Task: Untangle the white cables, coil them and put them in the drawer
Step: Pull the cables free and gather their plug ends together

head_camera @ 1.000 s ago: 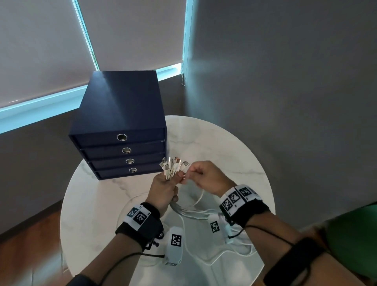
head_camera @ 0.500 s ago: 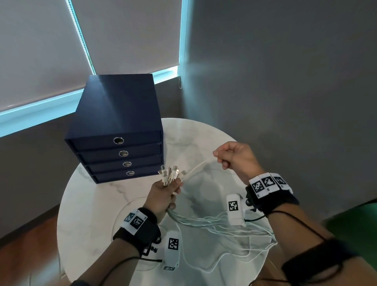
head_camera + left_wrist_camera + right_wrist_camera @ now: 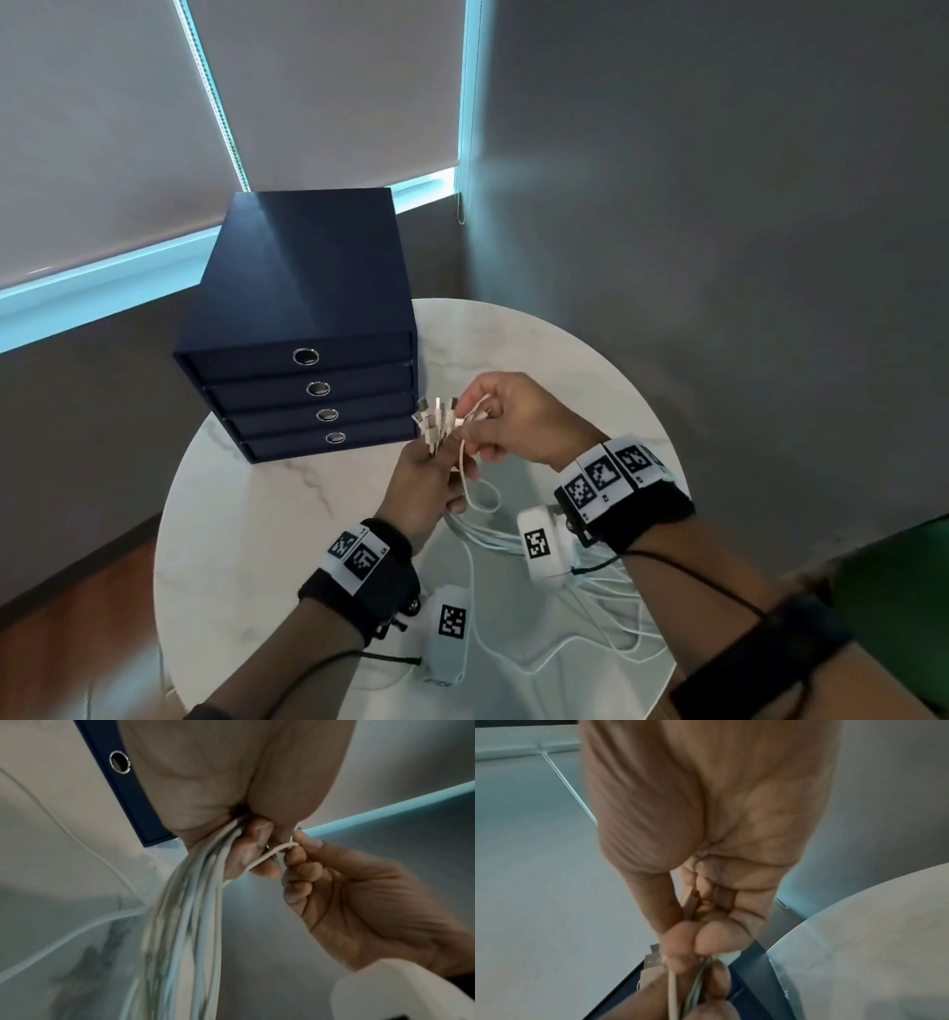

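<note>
My left hand (image 3: 429, 480) grips a bundle of white cables (image 3: 190, 912) just below their plugs (image 3: 435, 419), which stick up above the fist. The cables hang down and spread over the round marble table (image 3: 287, 514). My right hand (image 3: 500, 419) sits right beside the plugs and pinches one thin white cable (image 3: 270, 854) between thumb and forefinger; that cable loops down (image 3: 480, 496) past the left hand. The navy drawer unit (image 3: 303, 329) stands at the table's back left, all of its drawers closed.
Loose cable loops (image 3: 590, 637) lie on the table near its front right edge. A grey wall (image 3: 719, 205) rises close behind the table on the right, and window blinds (image 3: 334, 87) hang behind the drawer unit. Wooden floor (image 3: 77, 616) shows at the left.
My right hand, which had pulled one cable out up and to the right, has come back to the plugs at the left hand; the cable now hangs in a slack loop.
</note>
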Tool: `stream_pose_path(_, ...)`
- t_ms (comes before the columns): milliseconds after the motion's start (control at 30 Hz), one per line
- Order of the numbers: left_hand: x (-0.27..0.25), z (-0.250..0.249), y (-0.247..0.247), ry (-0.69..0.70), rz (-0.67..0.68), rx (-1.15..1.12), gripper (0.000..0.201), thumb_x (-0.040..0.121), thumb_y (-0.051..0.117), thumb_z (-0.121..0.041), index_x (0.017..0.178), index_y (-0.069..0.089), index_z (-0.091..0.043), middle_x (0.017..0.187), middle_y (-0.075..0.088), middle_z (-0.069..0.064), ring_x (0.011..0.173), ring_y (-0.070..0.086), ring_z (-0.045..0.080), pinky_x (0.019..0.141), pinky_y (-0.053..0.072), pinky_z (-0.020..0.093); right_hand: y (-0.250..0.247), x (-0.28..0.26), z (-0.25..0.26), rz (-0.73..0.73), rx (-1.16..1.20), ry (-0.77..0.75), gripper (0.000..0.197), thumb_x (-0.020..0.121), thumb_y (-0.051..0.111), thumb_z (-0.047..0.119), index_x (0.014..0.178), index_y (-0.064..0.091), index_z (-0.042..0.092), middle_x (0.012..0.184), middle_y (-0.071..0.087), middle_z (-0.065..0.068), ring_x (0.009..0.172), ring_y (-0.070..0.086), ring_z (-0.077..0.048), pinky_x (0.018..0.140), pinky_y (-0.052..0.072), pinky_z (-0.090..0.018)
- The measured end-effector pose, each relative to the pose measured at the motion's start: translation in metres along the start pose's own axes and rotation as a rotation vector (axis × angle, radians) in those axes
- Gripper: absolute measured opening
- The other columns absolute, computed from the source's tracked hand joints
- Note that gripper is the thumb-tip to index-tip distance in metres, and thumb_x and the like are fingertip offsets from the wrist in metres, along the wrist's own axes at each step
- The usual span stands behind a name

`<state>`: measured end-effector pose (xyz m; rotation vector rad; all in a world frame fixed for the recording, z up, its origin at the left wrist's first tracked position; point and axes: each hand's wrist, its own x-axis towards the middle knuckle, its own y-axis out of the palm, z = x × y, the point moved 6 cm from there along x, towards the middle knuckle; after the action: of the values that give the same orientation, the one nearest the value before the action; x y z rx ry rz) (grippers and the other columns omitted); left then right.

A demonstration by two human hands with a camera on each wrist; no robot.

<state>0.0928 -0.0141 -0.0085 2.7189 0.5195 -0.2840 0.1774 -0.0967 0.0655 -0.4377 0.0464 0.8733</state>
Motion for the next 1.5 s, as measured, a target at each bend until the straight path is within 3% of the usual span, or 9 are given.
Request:
stream_pose_path(133,0.001,0.003,-0.002,-0.047,-0.024,-0.107,0.037,0.103,0.047,-0.038,0.09,0.06,-0.006,0.064,0.049,0.008,0.045,0.031,0.012,0.044,0.028,0.024,0.001,0.009,-0.004,-0.119,0.087,-0.014,0.024,0.08,0.076,0.005,0.095,0.057,0.009,0.064,0.067,-0.011,0.048,0.059,-0.017,0.049,0.048,-0.026)
stream_pose_path(333,0.001,0.006,-0.001,-0.093,0.037,-0.177,0.037,0.103,0.046,-0.041,0.092,0.059,-0.007,0.064,0.049,0.004,0.045,0.028,0.011,0.042,0.03,0.023,0.002,0.012,-0.016,-0.253,0.071,-0.049,0.016,0.085,0.07,0.007,0.095,0.059,0.011,0.061,0.065,-0.007,0.046,0.057,-0.012,0.052,0.047,-0.028)
stream_pose_path(600,0.003,0.004,-0.005,-0.073,-0.029,-0.136,0.021,0.102,0.053,-0.027,0.087,0.058,-0.014,0.063,0.044,0.002,0.048,0.029,0.013,0.045,0.03,0.026,-0.002,0.009,-0.036,-0.389,-0.035,0.013,0.038,0.076,0.076,0.048,0.097,0.058,0.023,0.07,0.066,-0.002,0.054,0.062,-0.014,0.061,0.055,-0.034)
stream_pose_path(733,0.006,0.003,-0.009,-0.075,-0.114,-0.191,0.023,0.102,0.052,-0.024,0.081,0.053,-0.014,0.06,0.04,0.001,0.051,0.036,0.014,0.046,0.033,0.026,0.007,0.007,-0.059,-0.285,-0.142,0.058,0.041,0.08,0.057,0.066,0.084,0.061,0.024,0.083,0.065,0.005,0.077,0.063,-0.013,0.076,0.052,-0.035)
stream_pose_path(933,0.011,0.002,-0.013,-0.046,-0.148,-0.238,0.03,0.103,0.051,-0.025,0.074,0.048,-0.015,0.058,0.033,0.0,0.057,0.046,0.015,0.047,0.036,0.025,0.018,-0.01,-0.129,0.079,-0.537,0.393,0.024,0.086,0.058,0.025,0.092,0.075,0.009,0.099,0.072,-0.011,0.094,0.065,-0.026,0.082,0.051,-0.031)
stream_pose_path(1067,0.01,0.001,-0.009,-0.022,-0.1,-0.302,0.033,0.104,0.048,-0.021,0.072,0.044,-0.015,0.055,0.028,-0.002,0.049,0.034,0.015,0.051,0.037,0.029,0.009,-0.017,-0.142,0.011,-0.287,0.489,0.013,0.08,0.072,0.01,0.091,0.077,0.005,0.085,0.073,-0.011,0.072,0.066,-0.018,0.067,0.052,-0.022)
stream_pose_path(1167,0.008,0.005,-0.003,-0.083,-0.055,-0.299,0.032,0.104,0.048,-0.024,0.073,0.042,-0.019,0.056,0.024,-0.003,0.043,0.023,0.011,0.044,0.028,0.023,-0.002,-0.015,-0.134,-0.274,0.256,0.491,0.017,0.081,0.065,-0.01,0.092,0.065,0.001,0.071,0.065,-0.017,0.056,0.06,-0.023,0.061,0.05,-0.032)
stream_pose_path(1300,0.007,0.012,-0.006,-0.075,-0.106,-0.158,0.019,0.101,0.054,-0.027,0.084,0.049,-0.025,0.06,0.02,-0.004,0.044,0.016,0.009,0.044,0.013,0.017,-0.024,-0.007,-0.1,-0.575,0.891,0.333,0.03,0.084,0.054,-0.02,0.102,0.051,0.004,0.072,0.059,-0.023,0.057,0.057,-0.025,0.058,0.053,-0.035)
stream_pose_path(1500,0.006,0.021,-0.01,-0.06,-0.081,0.086,0.036,0.094,0.067,-0.029,0.068,0.044,-0.022,0.054,0.023,-0.004,0.044,0.018,0.011,0.042,0.02,0.018,-0.047,0.003,-0.058,-0.603,0.801,0.241,0.023,0.085,0.059,-0.007,0.1,0.054,0.01,0.075,0.071,-0.013,0.051,0.045,-0.012,0.043,0.032,-0.021)
